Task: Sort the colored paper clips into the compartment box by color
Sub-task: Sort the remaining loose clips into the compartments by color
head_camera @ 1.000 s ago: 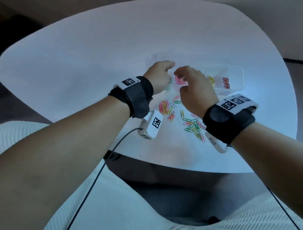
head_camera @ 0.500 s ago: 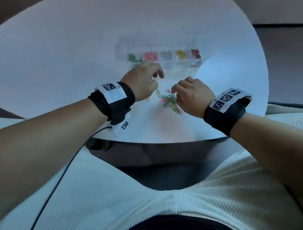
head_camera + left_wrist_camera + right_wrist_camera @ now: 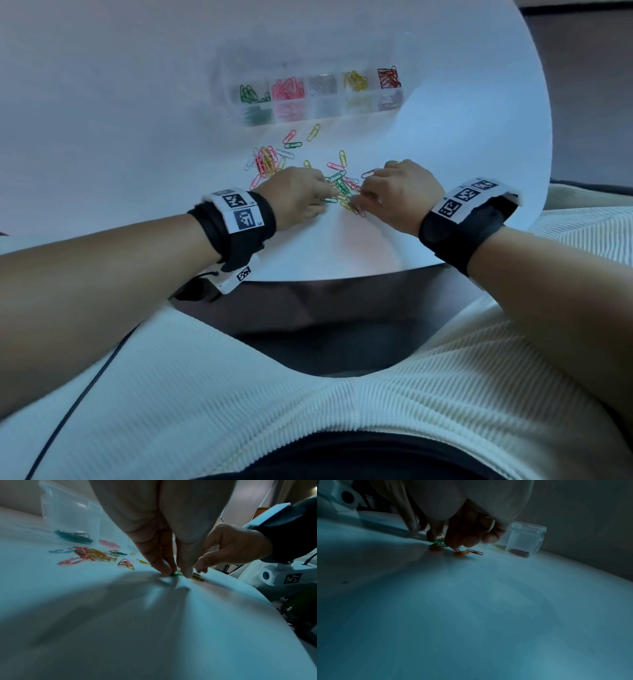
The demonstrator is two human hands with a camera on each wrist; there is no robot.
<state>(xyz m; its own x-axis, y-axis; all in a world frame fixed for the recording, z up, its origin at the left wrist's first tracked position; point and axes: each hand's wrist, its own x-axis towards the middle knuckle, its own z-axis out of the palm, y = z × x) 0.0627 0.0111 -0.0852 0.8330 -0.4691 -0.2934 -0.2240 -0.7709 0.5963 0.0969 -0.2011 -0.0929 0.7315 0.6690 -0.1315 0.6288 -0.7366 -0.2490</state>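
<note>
Near the bench's (image 3: pixel 445 171) front edge, my left hand (image 3: pixel 294 195) is pinching a green clip (image 3: pixel 329 199); light, slippery wire, best nipped edgewise. My right hand (image 3: pixel 399 193) is curling over the clips (image 3: pixel 346 188), grip unclear.

no readable text, only coded markers on wristbands (image 3: pixel 462 198), perhaps

Head cam down; wrist cams low.

left hand (image 3: pixel 164 536) pinching green clip (image 3: pixel 175 574), white table (image 3: pixel 120 628)
</note>
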